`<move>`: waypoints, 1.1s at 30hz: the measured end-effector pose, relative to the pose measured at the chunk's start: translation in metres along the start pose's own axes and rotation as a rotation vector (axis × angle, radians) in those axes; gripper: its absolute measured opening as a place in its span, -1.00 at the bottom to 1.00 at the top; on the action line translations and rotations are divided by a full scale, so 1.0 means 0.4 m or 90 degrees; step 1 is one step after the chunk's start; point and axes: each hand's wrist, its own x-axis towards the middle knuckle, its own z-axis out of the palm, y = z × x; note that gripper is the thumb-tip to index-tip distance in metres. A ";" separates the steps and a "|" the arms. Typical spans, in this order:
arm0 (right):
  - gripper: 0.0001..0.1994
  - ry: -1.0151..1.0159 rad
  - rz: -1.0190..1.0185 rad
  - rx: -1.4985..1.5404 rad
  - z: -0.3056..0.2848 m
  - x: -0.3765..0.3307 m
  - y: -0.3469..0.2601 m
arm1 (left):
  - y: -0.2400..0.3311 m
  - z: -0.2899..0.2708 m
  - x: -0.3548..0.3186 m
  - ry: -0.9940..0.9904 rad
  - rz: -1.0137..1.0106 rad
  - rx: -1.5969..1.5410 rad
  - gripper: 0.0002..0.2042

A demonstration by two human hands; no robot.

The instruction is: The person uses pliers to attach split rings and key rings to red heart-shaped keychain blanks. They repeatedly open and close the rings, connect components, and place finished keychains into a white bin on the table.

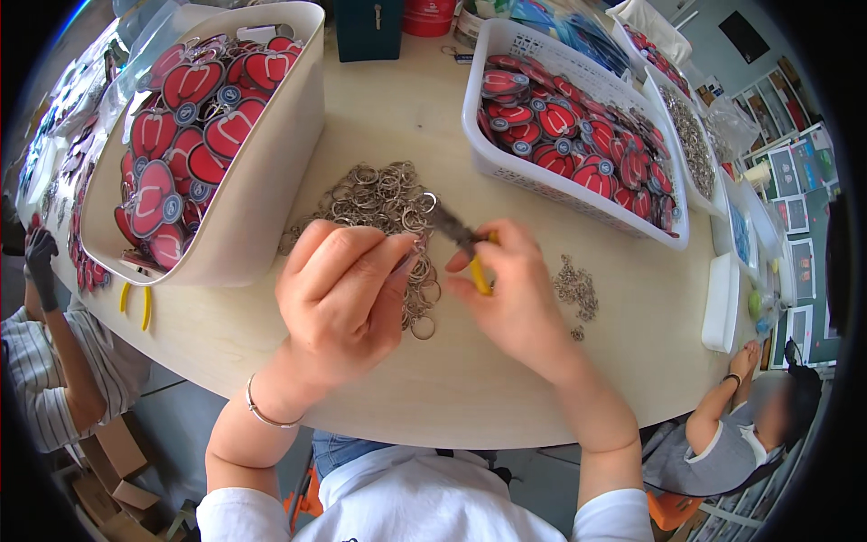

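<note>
My right hand is closed round yellow-handled pliers. Their dark jaws point up and left, and a metal ring shows at the tip. Close beside them, my left hand is pinched, thumb against fingers. What it pinches is mostly hidden; only a small dark and reddish bit shows at the fingertips. Beneath and behind both hands spreads a pile of metal split rings, some trailing toward me. To the right of my right hand lies a smaller heap of little metal links.
A tall cream bin of red keychain tags stands at the left, a white basket of similar tags at the right. Other yellow-handled pliers lie by the bin. A dark green box stands behind. People sit at both sides.
</note>
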 end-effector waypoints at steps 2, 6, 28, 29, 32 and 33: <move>-0.83 -0.044 0.000 -0.090 0.031 -0.012 0.010 | 0.002 0.003 -0.006 -0.009 0.002 -0.012 -0.69; -0.84 -0.070 -0.015 -0.129 0.046 -0.013 0.011 | 0.004 0.008 -0.010 -0.005 -0.010 -0.032 -0.69; -0.83 0.139 -0.023 0.075 -0.159 -0.011 -0.123 | 0.033 0.034 -0.056 -0.064 -0.005 -0.092 -0.63; -0.83 0.138 -0.027 0.078 -0.156 -0.010 -0.124 | 0.033 0.035 -0.057 -0.062 -0.006 -0.092 -0.63; -0.82 0.138 -0.043 0.088 -0.149 -0.008 -0.123 | 0.033 0.036 -0.058 -0.059 -0.006 -0.096 -0.62; -0.82 0.139 -0.049 0.091 -0.148 -0.008 -0.122 | 0.033 0.037 -0.058 -0.058 -0.003 -0.098 -0.61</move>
